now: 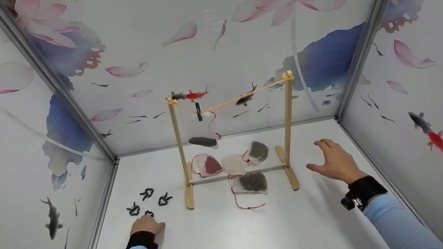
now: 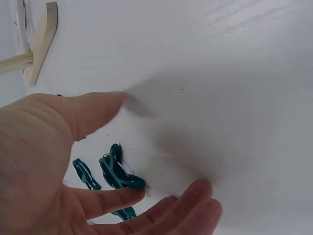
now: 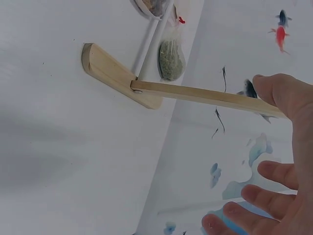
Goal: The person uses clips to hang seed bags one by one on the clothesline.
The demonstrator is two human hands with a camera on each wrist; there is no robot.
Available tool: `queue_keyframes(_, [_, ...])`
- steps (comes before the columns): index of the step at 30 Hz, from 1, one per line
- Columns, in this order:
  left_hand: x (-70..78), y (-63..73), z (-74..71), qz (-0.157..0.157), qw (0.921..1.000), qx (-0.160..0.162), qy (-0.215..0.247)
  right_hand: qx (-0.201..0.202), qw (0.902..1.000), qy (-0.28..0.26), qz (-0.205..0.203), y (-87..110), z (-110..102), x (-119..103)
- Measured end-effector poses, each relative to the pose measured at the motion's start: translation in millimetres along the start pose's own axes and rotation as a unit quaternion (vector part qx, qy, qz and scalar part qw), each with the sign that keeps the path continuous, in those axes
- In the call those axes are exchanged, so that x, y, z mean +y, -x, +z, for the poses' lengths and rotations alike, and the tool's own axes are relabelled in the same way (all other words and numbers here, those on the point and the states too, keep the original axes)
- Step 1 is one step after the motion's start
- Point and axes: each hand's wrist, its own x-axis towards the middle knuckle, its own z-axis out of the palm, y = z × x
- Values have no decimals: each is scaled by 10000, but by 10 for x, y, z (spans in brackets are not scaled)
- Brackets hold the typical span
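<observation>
My left hand (image 1: 147,225) is low over the table beside several small dark green clips (image 1: 164,199). In the left wrist view the index finger reaches one clip (image 2: 113,169); whether it touches is unclear. The thumb stands apart and nothing is pinched. My right hand (image 1: 339,162) hovers right of a wooden rack (image 1: 289,122), thumb and fingers spread, holding nothing. A yellow cord (image 1: 243,97) runs between the rack's posts, sagging at a dark clip (image 1: 198,112). Beneath that clip, a dark sachet (image 1: 203,141) hangs by a red string.
Around the rack's lower bar lie a dark red sachet (image 1: 212,165), a pale sachet (image 1: 234,164), a green sachet (image 1: 258,151) and a dark grey sachet (image 1: 253,182) with a trailing red string. Printed panels (image 1: 219,52) wall the white table (image 1: 231,236) on three sides.
</observation>
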Motion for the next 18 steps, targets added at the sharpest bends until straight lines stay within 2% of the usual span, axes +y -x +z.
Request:
queue_keyframes(5, [109, 85, -69, -42, 9994, 351, 16, -91, 10000, 17, 36, -6, 1, -12])
queue_keyframes(8, [146, 135, -103, -101, 9989, 435, 159, -186, 9998, 28, 53, -13, 8, -15])
queue_keyframes(11, [135, 136, -89, -186, 9987, 395, 275, -209, 9998, 59, 39, -15, 20, -18])
queue_keyframes(15, [118, 91, -44, -354, 9973, 520, 373, -229, 9997, 82, 7, -14, 36, -25])
queue_keyframes(18, [127, 47, -16, -228, 9973, 667, 217, -250, 9997, 57, -8, -21, 44, -27])
